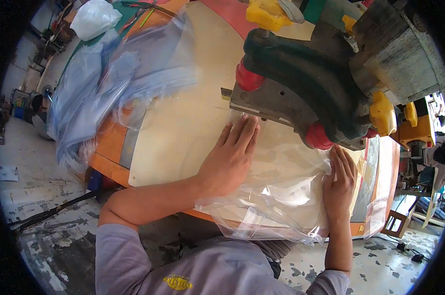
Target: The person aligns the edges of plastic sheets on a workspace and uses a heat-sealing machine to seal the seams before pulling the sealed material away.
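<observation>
A clear plastic bag [291, 196] is spread over the cream-coloured board in front of me, its near end wrinkled and hanging past the table edge. My left hand [230, 160] lies flat on it with fingers stretched, the tips close to the grey metal bar [266, 105] of a machine. At the bag's right side, my right hand [341, 182] rests with fingers extended, their tips beside a red round knob [319, 136]. The far end of the bag reaches the bar, and whether it goes beneath is hidden.
The machine's dark green curved arm [306, 73] overhangs the board, with yellow star knobs [382, 113] on it. A pile of bluish clear plastic bags [109, 83] covers the left of the table, near a white plastic bundle [94, 19]. Orange table edging [107, 152] borders the board.
</observation>
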`<action>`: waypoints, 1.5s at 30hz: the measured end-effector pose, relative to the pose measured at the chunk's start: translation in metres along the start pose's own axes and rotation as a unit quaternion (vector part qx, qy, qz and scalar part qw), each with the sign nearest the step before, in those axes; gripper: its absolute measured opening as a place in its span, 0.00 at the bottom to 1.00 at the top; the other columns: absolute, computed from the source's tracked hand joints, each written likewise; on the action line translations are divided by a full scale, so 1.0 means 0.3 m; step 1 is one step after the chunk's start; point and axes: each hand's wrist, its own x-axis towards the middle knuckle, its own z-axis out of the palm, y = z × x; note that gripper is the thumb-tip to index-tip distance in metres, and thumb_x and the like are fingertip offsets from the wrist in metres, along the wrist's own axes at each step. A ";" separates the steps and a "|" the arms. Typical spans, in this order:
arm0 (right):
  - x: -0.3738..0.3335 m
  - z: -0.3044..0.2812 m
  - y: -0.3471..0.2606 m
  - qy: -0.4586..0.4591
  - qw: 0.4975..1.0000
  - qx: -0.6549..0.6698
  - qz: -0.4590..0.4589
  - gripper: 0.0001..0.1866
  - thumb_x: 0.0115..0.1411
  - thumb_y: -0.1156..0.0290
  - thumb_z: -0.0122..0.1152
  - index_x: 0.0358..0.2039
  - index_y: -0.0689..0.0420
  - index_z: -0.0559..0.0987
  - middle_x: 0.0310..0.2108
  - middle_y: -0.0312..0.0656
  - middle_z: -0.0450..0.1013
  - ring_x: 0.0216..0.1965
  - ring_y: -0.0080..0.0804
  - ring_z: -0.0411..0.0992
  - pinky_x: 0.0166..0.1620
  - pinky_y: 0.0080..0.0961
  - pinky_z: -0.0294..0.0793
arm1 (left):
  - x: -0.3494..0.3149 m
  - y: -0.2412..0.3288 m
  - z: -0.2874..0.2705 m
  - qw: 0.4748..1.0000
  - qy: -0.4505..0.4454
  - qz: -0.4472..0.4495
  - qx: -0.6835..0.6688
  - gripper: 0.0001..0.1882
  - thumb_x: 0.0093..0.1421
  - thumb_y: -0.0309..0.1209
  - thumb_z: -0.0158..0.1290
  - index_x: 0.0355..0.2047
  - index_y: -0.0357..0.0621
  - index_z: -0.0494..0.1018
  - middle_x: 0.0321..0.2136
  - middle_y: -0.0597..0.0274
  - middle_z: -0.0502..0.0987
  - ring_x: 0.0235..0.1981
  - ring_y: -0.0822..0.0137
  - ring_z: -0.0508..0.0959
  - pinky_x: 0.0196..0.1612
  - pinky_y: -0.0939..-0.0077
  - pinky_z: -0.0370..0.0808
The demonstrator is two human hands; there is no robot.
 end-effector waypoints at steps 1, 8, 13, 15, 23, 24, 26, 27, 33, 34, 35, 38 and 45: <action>0.001 -0.003 0.000 -0.001 1.000 -0.001 0.000 0.23 0.60 0.87 0.53 0.56 0.64 0.80 0.58 0.50 0.76 0.62 0.49 0.72 0.64 0.42 0.70 | 0.000 -0.001 0.005 1.000 0.003 -0.001 -0.001 0.36 0.62 0.30 0.51 0.67 0.22 0.58 0.68 0.37 0.59 0.71 0.44 0.60 0.72 0.49 0.59; 0.001 -0.023 -0.001 -0.033 0.999 -0.037 -0.014 0.28 0.56 0.83 0.54 0.59 0.56 0.79 0.61 0.45 0.75 0.62 0.48 0.70 0.64 0.45 0.67 | 0.003 -0.030 0.001 1.000 0.017 0.009 -0.024 0.33 0.62 0.26 0.50 0.66 0.24 0.60 0.68 0.39 0.60 0.71 0.44 0.61 0.72 0.50 0.60; -0.003 -0.009 0.010 -0.017 0.999 -0.037 -0.018 0.24 0.59 0.82 0.55 0.56 0.58 0.80 0.60 0.42 0.76 0.62 0.47 0.71 0.64 0.44 0.67 | 0.001 -0.040 0.000 1.000 0.021 0.022 -0.005 0.31 0.62 0.25 0.49 0.66 0.28 0.62 0.68 0.43 0.62 0.71 0.47 0.62 0.72 0.52 0.61; -0.007 0.001 0.018 -0.012 0.999 -0.036 -0.016 0.24 0.59 0.82 0.55 0.56 0.58 0.80 0.60 0.42 0.76 0.62 0.47 0.71 0.64 0.44 0.67 | 0.000 -0.043 0.001 0.999 0.023 0.023 -0.005 0.31 0.62 0.25 0.49 0.66 0.28 0.62 0.68 0.43 0.62 0.71 0.47 0.61 0.72 0.52 0.61; -0.010 -0.001 0.017 -0.003 0.999 -0.036 -0.014 0.23 0.59 0.81 0.56 0.55 0.59 0.81 0.59 0.42 0.77 0.62 0.46 0.71 0.64 0.44 0.67 | 0.004 -0.043 0.012 0.999 0.025 0.019 -0.004 0.31 0.63 0.25 0.48 0.67 0.28 0.60 0.69 0.43 0.60 0.72 0.48 0.59 0.73 0.52 0.59; -0.011 -0.001 0.018 -0.004 0.999 -0.038 -0.012 0.23 0.59 0.81 0.55 0.55 0.59 0.81 0.59 0.42 0.77 0.62 0.46 0.71 0.64 0.44 0.67 | 0.006 -0.043 0.014 0.999 0.025 0.022 -0.007 0.32 0.63 0.25 0.48 0.67 0.27 0.60 0.70 0.42 0.60 0.73 0.48 0.59 0.73 0.51 0.59; -0.010 -0.003 0.013 -0.003 0.999 -0.046 -0.012 0.22 0.59 0.81 0.55 0.55 0.59 0.81 0.59 0.42 0.77 0.61 0.45 0.71 0.64 0.43 0.67 | 0.007 -0.046 0.010 0.999 0.024 0.021 -0.009 0.32 0.63 0.24 0.48 0.67 0.27 0.60 0.70 0.42 0.59 0.73 0.48 0.59 0.73 0.51 0.59; -0.009 -0.003 0.011 -0.003 0.999 -0.044 -0.014 0.22 0.59 0.81 0.55 0.55 0.59 0.81 0.59 0.42 0.77 0.61 0.45 0.71 0.64 0.43 0.67 | 0.006 -0.049 0.009 0.999 0.025 0.026 -0.008 0.32 0.62 0.24 0.48 0.67 0.26 0.59 0.70 0.42 0.59 0.73 0.47 0.59 0.73 0.51 0.58; -0.006 0.000 0.009 0.004 0.999 -0.040 -0.010 0.21 0.60 0.81 0.55 0.54 0.60 0.81 0.58 0.43 0.77 0.61 0.47 0.72 0.64 0.44 0.67 | 0.007 -0.051 0.008 0.999 0.023 0.036 -0.004 0.33 0.62 0.24 0.47 0.67 0.25 0.58 0.69 0.40 0.59 0.73 0.47 0.58 0.74 0.51 0.58; -0.006 0.003 0.013 0.006 1.000 -0.028 -0.009 0.22 0.60 0.82 0.55 0.54 0.60 0.81 0.58 0.44 0.77 0.61 0.47 0.72 0.64 0.44 0.68 | 0.008 -0.050 0.009 0.999 0.022 0.040 0.002 0.33 0.62 0.24 0.47 0.67 0.25 0.58 0.69 0.40 0.59 0.73 0.47 0.58 0.74 0.51 0.58; -0.007 0.004 0.016 0.008 1.000 -0.015 -0.008 0.22 0.59 0.82 0.54 0.54 0.61 0.81 0.58 0.44 0.77 0.61 0.48 0.72 0.64 0.44 0.68 | 0.008 -0.050 0.009 0.999 0.022 0.039 0.001 0.33 0.62 0.24 0.47 0.67 0.25 0.58 0.69 0.40 0.59 0.73 0.47 0.58 0.74 0.51 0.58; -0.005 0.003 0.010 0.009 1.000 -0.010 -0.009 0.22 0.59 0.83 0.54 0.54 0.61 0.81 0.58 0.45 0.77 0.61 0.49 0.72 0.64 0.45 0.69 | 0.007 -0.049 0.012 0.999 0.029 0.040 -0.004 0.33 0.61 0.24 0.47 0.67 0.25 0.59 0.68 0.40 0.60 0.73 0.47 0.59 0.74 0.52 0.58; -0.010 -0.002 0.021 0.013 0.999 -0.022 -0.020 0.23 0.56 0.83 0.56 0.54 0.61 0.80 0.58 0.44 0.77 0.60 0.47 0.72 0.64 0.43 0.69 | 0.012 -0.042 0.014 0.999 0.032 0.036 -0.024 0.33 0.61 0.23 0.48 0.67 0.26 0.59 0.69 0.41 0.60 0.72 0.47 0.59 0.74 0.52 0.58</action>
